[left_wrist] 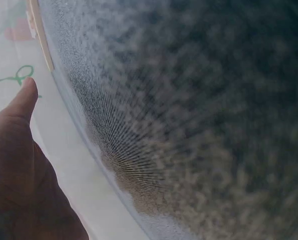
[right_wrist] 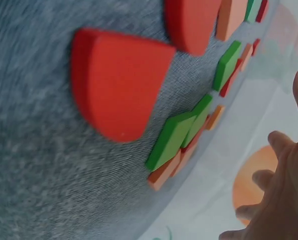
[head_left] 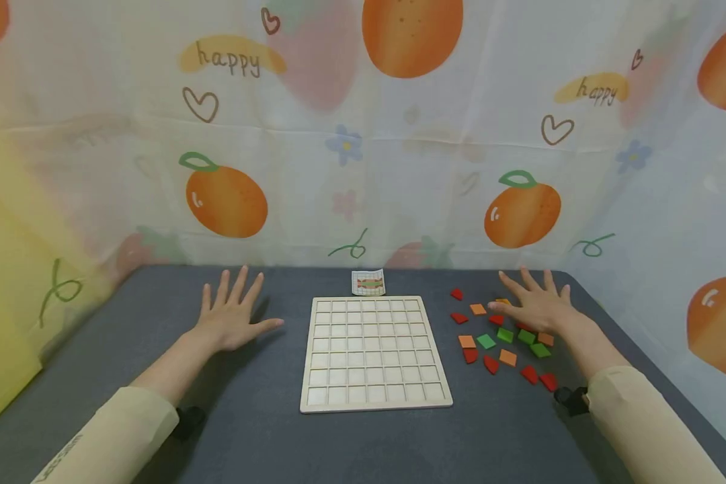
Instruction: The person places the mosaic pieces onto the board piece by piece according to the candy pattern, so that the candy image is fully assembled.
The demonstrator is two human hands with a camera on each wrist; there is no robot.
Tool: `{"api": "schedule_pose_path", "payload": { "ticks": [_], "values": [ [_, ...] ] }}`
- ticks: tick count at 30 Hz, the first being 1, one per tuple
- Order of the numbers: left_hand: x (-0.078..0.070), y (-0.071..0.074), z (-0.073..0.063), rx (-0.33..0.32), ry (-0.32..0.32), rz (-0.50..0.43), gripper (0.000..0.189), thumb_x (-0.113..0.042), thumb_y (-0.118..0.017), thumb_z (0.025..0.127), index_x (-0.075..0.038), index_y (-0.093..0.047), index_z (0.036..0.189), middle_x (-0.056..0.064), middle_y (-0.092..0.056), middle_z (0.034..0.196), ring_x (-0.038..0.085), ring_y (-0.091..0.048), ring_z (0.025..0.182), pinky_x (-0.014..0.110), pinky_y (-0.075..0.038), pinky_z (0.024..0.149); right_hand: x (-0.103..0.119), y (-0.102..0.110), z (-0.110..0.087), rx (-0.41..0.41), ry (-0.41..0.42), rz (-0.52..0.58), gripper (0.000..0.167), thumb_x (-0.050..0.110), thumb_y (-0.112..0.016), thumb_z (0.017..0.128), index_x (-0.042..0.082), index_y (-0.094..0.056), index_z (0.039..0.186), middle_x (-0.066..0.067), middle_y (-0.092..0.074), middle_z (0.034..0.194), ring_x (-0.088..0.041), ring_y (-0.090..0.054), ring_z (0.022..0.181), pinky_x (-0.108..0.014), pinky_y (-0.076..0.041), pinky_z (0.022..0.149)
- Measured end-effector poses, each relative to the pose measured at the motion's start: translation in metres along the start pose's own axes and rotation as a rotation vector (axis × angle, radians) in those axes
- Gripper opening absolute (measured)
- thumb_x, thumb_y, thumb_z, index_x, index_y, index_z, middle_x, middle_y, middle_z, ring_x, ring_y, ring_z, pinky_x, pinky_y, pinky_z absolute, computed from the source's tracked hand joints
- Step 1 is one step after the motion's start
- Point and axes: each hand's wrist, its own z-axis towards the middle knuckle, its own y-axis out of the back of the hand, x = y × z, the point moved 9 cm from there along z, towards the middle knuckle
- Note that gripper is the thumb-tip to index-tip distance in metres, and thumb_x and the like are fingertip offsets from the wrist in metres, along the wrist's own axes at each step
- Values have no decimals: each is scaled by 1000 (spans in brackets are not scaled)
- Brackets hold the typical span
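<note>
In the head view my left hand (head_left: pixel 231 319) is spread above the dark table, left of a pale wooden grid board (head_left: pixel 366 353), and holds nothing. The right hand (head_left: pixel 540 306), fingers also spread, hovers over the far part of a loose group of small coloured tiles. Among them are red quarter-round tiles (head_left: pixel 491 364), orange squares (head_left: pixel 508 357) and green diamond-shaped tiles (head_left: pixel 540 350); some are hidden beneath that hand. In the right wrist view a red tile (right_wrist: pixel 119 85) shows close up, apart from the fingers. The board's square cells hold no tiles.
Behind the board's far edge stands a small picture card (head_left: pixel 368 283) with a red, orange and green pattern on a grid. A fruit-printed curtain (head_left: pixel 351 181) closes off the back and sides of the dark table (head_left: pixel 248 430).
</note>
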Motion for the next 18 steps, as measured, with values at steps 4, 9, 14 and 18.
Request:
{"api": "schedule_pose_path", "payload": {
  "ticks": [4, 9, 14, 18],
  "values": [
    [3, 1, -1, 3, 11, 3, 110, -83, -42, 85, -19, 5, 161, 15, 21, 165, 47, 24, 150, 71, 19, 114, -4, -1, 1, 1, -7, 1, 96, 78, -39, 90, 19, -14, 160, -30, 1, 163, -68, 11, 141, -86, 6, 102],
    [2, 3, -3, 4, 10, -16, 110, -82, -42, 85, -17, 4, 161, 17, 20, 165, 48, 21, 150, 71, 16, 115, -8, -1, 3, 0, -4, 17, 97, 78, -40, 90, 17, -13, 160, -31, 2, 163, -68, 10, 141, -86, 6, 102],
    [-7, 0, -2, 7, -33, -108, 110, -78, -46, 87, -13, 3, 160, 19, 13, 167, 47, 13, 153, 70, 8, 118, 0, 6, 9, -56, 29, 22, 97, 75, -41, 91, 9, -19, 159, -33, -8, 162, -65, -3, 143, -84, -3, 105],
    [-30, -8, 1, 53, -126, -245, 110, -70, -53, 89, -6, 1, 160, 23, 7, 166, 48, 7, 153, 69, 0, 120, 16, 13, 16, -97, 79, 70, 91, 66, -46, 95, 2, -26, 155, -33, -23, 158, -61, -17, 141, -79, -18, 108]
  ]
}}
